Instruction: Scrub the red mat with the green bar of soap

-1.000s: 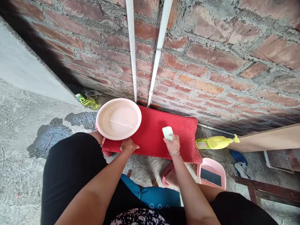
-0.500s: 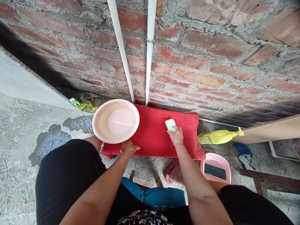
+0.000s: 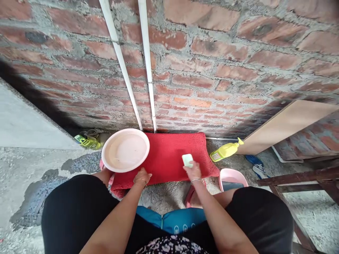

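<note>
A red shaggy mat (image 3: 166,151) is spread over a low support in front of me, its near edge hanging down. My right hand (image 3: 194,170) is closed around the near end of a pale green bar that looks like soap (image 3: 187,160), which lies against the mat's right half. At the mat's front edge, my left hand (image 3: 143,175) has its fingers curled down on the fabric, the thumb pointing right. Just beyond that hand, a pale pink basin (image 3: 125,150) holding water stands on the mat's left end.
Right of the mat stands a yellow pump bottle (image 3: 225,151); below it is a small pink tub (image 3: 233,176) with a dark slab inside. A yellow-green bottle (image 3: 88,141) lies at left. White pipes (image 3: 148,67) run down the brick wall. A wooden frame (image 3: 299,176) stands right.
My view has tilted up toward the wall and turned right. My right hand and the pale green bar have slid slightly nearer the mat's front edge. My left hand keeps its place.
</note>
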Demonstrator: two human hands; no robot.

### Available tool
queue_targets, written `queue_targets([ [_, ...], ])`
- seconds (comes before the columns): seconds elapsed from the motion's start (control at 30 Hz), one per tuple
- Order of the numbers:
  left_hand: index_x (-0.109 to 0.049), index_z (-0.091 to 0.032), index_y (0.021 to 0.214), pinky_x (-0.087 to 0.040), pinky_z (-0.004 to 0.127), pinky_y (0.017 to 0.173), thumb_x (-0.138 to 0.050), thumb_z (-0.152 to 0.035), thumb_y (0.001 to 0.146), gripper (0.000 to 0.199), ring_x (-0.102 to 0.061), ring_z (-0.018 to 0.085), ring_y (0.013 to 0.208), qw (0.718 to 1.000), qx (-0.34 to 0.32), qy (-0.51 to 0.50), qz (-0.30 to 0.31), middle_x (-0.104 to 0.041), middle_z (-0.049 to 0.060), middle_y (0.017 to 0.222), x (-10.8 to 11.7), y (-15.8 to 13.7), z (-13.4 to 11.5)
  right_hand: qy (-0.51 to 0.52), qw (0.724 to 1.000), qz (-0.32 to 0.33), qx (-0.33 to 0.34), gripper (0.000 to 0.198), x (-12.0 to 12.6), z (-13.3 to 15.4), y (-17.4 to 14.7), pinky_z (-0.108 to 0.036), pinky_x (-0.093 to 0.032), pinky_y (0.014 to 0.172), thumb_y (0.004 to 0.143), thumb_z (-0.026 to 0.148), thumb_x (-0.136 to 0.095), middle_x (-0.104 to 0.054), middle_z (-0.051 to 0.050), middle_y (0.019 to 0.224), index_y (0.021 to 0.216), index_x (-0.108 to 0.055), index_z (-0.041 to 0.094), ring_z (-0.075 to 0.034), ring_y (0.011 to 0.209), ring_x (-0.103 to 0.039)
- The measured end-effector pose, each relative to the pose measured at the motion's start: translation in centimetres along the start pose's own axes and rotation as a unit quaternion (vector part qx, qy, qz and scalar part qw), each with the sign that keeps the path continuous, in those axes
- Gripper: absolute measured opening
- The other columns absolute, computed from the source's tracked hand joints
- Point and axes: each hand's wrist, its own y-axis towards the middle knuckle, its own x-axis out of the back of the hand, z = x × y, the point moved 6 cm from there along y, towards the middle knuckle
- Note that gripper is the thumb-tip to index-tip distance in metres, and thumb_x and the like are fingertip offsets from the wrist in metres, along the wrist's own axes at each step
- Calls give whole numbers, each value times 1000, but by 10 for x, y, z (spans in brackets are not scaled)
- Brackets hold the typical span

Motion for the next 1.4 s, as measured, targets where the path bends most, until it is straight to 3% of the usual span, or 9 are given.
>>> queue_targets([
  [0.13,-57,-17,110,-46,33,89,-55,-37,85,32,-61,27,116,993,-109,40,-15,-65,17,121,13,-24,-17,-122,963,191,147,38,-67,77,-68,-34,-43,89,72,38,-69,-56,-5,110,107,-59,25,-22,98,-57],
  [0.3,-58,-19,106,-46,33,86,-54,-36,86,27,-62,26,113,987,-147,54,-31,-68,14,114,26,-40,-9,-233,912,251,226,38,-77,97,-97,-41,-35,96,78,33,-63,-56,-12,117,113,-58,20,-26,109,-53],
  [0.43,-59,-18,105,-46,32,86,-54,-34,85,26,-62,26,113,990,-120,78,3,-68,14,118,22,-36,-1,-298,925,199,128,41,-34,44,-60,-42,-36,92,72,27,-65,-60,-15,114,111,-60,16,-28,108,-56],
  [0.6,-61,-19,109,-48,31,86,-54,-32,84,29,-61,25,116,991,-100,78,33,-66,12,124,13,-31,-12,-287,930,136,-185,51,51,-50,-24,-39,-44,81,76,39,-63,-61,-19,113,120,-56,14,-31,104,-62],
  [0.7,-62,-17,111,-48,33,87,-54,-28,83,31,-60,27,117,994,-92,54,29,-65,15,125,10,-25,-17,-236,926,120,-269,52,71,-71,-21,-39,-46,77,79,47,-59,-61,-20,115,119,-56,14,-32,106,-62],
  [0.9,-62,-13,118,-49,34,88,-47,-14,83,38,-62,26,116,999,-35,24,10,-64,20,124,8,3,9,-246,937,227,-99,50,-2,9,-40,-33,-45,81,77,50,-62,-60,-12,116,116,-57,20,-24,100,-63],
  [1.17,-65,-9,117,-50,32,88,-44,-17,87,38,-63,26,114,1000,15,-26,5,-63,22,125,12,21,50,-274,875,348,197,47,-128,157,-116,-35,-43,84,72,42,-68,-61,-13,112,113,-61,19,-27,100,-62],
  [1.27,-65,-10,118,-49,31,89,-45,-18,86,38,-62,25,116,999,23,-41,11,-63,20,128,10,22,52,-289,861,362,211,48,-143,170,-121,-36,-42,84,73,41,-69,-61,-14,114,114,-61,18,-28,102,-61],
  [1.4,-64,-11,120,-49,32,90,-46,-21,86,40,-61,26,118,998,21,-54,20,-63,20,128,7,23,43,-313,866,355,161,46,-130,142,-106,-33,-42,83,74,41,-68,-60,-13,115,113,-61,19,-26,101,-62],
])
